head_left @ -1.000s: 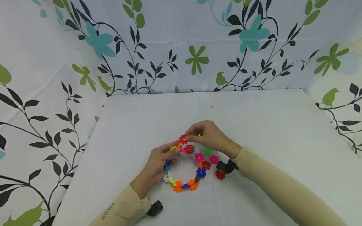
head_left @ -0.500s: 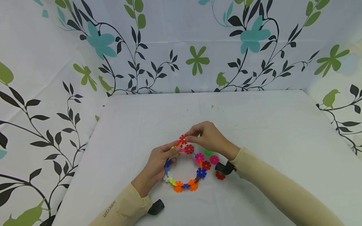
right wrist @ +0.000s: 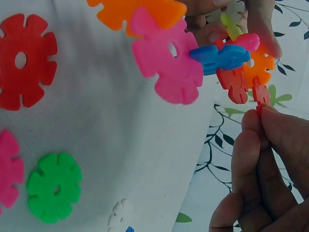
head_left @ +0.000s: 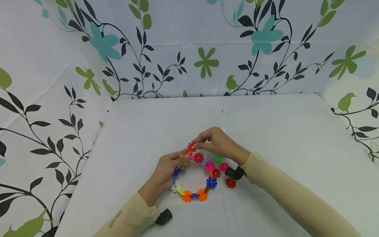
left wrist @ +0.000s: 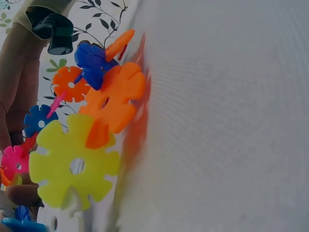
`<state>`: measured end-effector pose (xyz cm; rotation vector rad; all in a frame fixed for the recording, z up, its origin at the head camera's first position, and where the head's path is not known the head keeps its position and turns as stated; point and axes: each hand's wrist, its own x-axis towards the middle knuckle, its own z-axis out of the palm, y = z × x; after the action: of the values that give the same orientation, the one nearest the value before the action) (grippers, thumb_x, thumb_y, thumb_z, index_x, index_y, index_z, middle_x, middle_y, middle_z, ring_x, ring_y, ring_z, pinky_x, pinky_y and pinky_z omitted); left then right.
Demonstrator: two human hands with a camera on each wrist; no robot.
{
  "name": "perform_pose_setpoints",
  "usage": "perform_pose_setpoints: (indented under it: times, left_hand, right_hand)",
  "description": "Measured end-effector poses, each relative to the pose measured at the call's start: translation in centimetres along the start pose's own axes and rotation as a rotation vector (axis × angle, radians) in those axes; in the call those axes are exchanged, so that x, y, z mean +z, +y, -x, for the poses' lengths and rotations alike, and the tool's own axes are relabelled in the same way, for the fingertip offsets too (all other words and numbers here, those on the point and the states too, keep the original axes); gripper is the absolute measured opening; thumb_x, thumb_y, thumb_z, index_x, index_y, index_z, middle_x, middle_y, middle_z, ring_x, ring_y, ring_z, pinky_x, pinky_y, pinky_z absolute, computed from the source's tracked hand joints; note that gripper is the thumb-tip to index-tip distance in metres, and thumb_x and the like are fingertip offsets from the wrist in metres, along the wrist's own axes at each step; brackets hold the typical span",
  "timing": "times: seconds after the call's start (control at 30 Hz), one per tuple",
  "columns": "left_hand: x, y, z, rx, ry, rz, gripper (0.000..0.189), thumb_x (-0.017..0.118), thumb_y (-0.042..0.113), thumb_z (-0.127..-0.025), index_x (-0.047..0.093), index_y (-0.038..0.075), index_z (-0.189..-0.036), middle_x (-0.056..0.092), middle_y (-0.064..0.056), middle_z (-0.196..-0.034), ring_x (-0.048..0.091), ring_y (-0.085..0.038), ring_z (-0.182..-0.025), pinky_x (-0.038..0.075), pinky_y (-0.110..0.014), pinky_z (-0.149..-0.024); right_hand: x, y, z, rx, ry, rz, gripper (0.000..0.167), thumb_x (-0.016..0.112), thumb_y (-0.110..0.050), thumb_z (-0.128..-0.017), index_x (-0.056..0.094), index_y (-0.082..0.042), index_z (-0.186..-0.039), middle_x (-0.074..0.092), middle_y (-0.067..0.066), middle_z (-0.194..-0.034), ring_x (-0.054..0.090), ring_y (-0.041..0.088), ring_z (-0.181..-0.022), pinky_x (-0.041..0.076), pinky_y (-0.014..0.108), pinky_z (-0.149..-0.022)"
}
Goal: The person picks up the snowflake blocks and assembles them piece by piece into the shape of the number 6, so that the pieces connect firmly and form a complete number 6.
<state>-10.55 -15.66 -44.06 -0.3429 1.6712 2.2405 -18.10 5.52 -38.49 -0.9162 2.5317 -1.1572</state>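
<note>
Head view, near centre: my right hand (head_left: 217, 143) pinches a red slotted disc (head_left: 190, 145), my left hand (head_left: 166, 167) grips the disc chain (head_left: 211, 182); linking likely needs steady pushing.

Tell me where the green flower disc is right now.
In the head view, the green flower disc lies on the white tabletop, just right of centre, between the right hand and a loose pink disc.

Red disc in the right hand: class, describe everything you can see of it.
The red disc looks like thin plastic, with a notched rim and central hole. The right hand pinches its rim; the right wrist view shows it nearly edge-on. It seems to touch an orange disc; interlocking is unclear.
</note>
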Motion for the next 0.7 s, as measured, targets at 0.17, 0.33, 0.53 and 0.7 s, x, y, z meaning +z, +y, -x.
perform_pose_setpoints:
  times: [0.17,0.33,0.53,0.7]
  left_hand:
    - [0.0,-0.1,0.0,-0.003,-0.006,-0.006,0.040,0.076,0.018,-0.092,0.069,0.002,-0.128,0.069,-0.008,-0.109,0.056,-0.018,-0.081,0.047,-0.023,-0.067]
    - [0.1,-0.1,-0.1,0.008,-0.002,-0.033,0.040,0.077,0.019,-0.092,0.069,0.003,-0.128,0.068,-0.006,-0.109,0.055,-0.018,-0.082,0.047,-0.024,-0.069]
    - [0.2,0.1,0.0,0.043,-0.017,-0.111,0.042,0.076,0.027,-0.093,0.070,0.008,-0.129,0.069,-0.005,-0.116,0.057,-0.023,-0.100,0.049,-0.032,-0.083]
    - [0.1,0.7,0.4,0.056,-0.043,-0.183,0.043,0.075,0.034,-0.093,0.071,0.012,-0.129,0.066,-0.003,-0.131,0.050,-0.024,-0.126,0.037,-0.049,-0.108]
  right_hand:
    - [0.2,0.2,-0.1,0.009,-0.005,0.023,0.015,0.076,-0.022,-0.093,0.081,-0.014,-0.105,0.074,-0.012,-0.094,0.064,0.011,-0.088,0.052,0.035,-0.081]
    - [0.4,0.7,0.1,0.015,0.008,-0.002,0.016,0.076,-0.023,-0.093,0.081,-0.014,-0.105,0.074,-0.011,-0.095,0.063,0.011,-0.085,0.053,0.033,-0.077]
    - [0.5,1.3,0.6,0.054,0.034,-0.143,0.022,0.073,-0.028,-0.095,0.079,-0.015,-0.113,0.075,-0.008,-0.100,0.067,0.020,-0.087,0.055,0.037,-0.073]
    - [0.5,1.6,0.8,0.077,0.030,-0.241,0.032,0.068,-0.032,-0.099,0.074,-0.012,-0.123,0.075,-0.004,-0.102,0.069,0.026,-0.094,0.055,0.050,-0.083]
